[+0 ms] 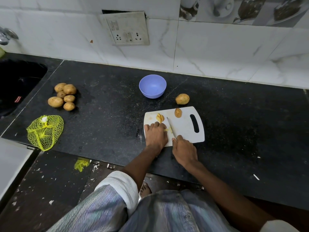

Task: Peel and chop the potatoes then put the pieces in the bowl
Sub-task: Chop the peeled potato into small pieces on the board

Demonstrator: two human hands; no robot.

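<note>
Chopping stage on the white cutting board (pixel 184 129); right hand (pixel 184 152) has its fingers curled round the handle of a knife (pixel 171 128), blade lying angled toward 11 o'clock, tip near a fanned stack of potato slices (pixel 160 118); left hand (pixel 156 133) knuckles-up at the board's 8 o'clock corner, fingers bent down onto a small yellow potato piece (pixel 167 130), which shows just past the fingertips; cannot tell whether they pinch it or merely press; a half potato (pixel 178 113) with skin on sits at the board's 12 o'clock edge; one whole potato (pixel 182 99) on the black counter (pixel 100 106) just past the board; purple bowl (pixel 152 86) at 11 o'clock from the board, looks empty; six whole potatoes (pixel 63 96) piled far off at 9 o'clock, yellow net bag (pixel 44 132) below them.

Risks, as judgement: blade sits close to the left fingertips, so a slip on the wet piece could nick them; skin appears left on the cut potato, so the peeling step may be skipped; the board overhangs toward the counter edge at 6 o'clock, so hard pressure could shift it; loose slices could scatter during transfer to the bowl.
</note>
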